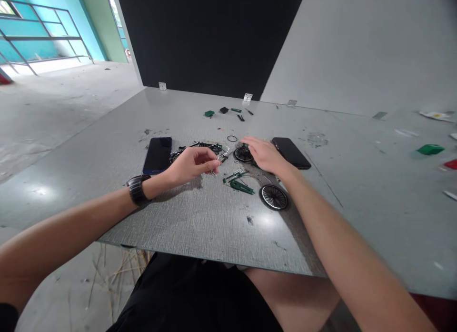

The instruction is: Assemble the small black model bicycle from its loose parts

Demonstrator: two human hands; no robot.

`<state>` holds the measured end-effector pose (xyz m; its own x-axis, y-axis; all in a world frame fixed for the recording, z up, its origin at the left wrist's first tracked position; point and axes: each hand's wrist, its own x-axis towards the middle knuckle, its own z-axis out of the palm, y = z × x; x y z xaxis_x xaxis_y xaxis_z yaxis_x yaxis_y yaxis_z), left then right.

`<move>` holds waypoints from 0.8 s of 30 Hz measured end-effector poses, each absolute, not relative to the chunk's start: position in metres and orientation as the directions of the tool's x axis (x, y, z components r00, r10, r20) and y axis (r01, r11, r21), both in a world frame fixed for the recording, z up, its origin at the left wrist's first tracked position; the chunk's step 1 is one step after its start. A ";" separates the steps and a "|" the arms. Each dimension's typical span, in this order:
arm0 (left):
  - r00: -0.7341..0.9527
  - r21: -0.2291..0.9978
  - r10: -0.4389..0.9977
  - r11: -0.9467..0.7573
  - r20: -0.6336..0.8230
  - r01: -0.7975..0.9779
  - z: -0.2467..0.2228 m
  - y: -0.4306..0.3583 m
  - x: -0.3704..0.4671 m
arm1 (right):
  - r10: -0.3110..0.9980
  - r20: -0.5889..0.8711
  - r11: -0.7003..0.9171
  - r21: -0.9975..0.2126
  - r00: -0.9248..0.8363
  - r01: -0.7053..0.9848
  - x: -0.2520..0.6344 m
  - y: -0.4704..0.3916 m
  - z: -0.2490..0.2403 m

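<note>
My left hand point(197, 164) is closed in a pinch on a small silvery metal part point(214, 172), over the middle of the grey table. My right hand point(263, 154) lies palm down with its fingers stretched, partly covering a small black spoked wheel point(243, 154). Dark green and black model parts point(207, 146) lie in a pile behind my left hand. Nearer to me are a flat green part point(242, 186) and thin metal pieces. A second spoked wheel point(273, 197) rests flat beside my right forearm. A thin black ring point(232, 138) lies beyond my hands.
A dark blue phone point(157, 155) lies left of the pile, and a black phone point(291, 153) is right of my right hand. Small green and black pieces point(209, 113) are farther back, before upright panels point(214, 41). Green point(430, 149) and red scraps lie far right.
</note>
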<state>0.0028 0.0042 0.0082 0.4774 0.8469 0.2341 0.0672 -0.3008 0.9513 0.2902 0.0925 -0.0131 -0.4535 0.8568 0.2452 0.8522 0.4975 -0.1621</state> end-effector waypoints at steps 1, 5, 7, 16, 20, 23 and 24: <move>0.479 0.953 0.847 -0.297 0.230 0.068 0.008 0.004 0.003 | 0.862 0.219 0.493 -0.155 -0.457 0.856 0.290 0.095 -0.013; 0.482 0.952 0.846 -0.298 0.228 0.072 0.006 0.004 0.003 | 0.867 0.176 0.491 -0.137 -0.466 0.860 0.289 0.097 -0.009; 0.487 0.952 0.843 -0.299 0.230 0.070 0.006 0.004 0.003 | 0.867 0.176 0.489 -0.125 -0.466 0.863 0.289 0.095 -0.005; 0.491 0.955 0.840 -0.291 0.231 0.048 0.008 0.003 0.003 | 0.951 0.150 0.278 -0.029 -0.271 0.960 0.290 0.088 0.011; 0.485 0.956 0.844 -0.289 0.228 0.054 0.010 0.003 0.003 | 0.950 0.162 0.275 -0.020 -0.268 0.961 0.291 0.090 0.011; 0.483 0.957 0.847 -0.284 0.221 0.060 0.010 0.003 0.003 | 0.931 0.171 0.328 -0.004 -0.322 0.945 0.291 0.092 0.010; 0.483 0.957 0.848 -0.283 0.219 0.062 0.009 0.004 0.003 | 0.924 0.172 0.347 0.000 -0.342 0.938 0.291 0.092 0.009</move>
<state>0.0029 0.0036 0.0095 0.4825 0.8480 0.2192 0.0621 -0.2827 0.9572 0.2912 0.0924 0.0093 -0.3419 0.9239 0.1719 0.9378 0.3470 -0.0002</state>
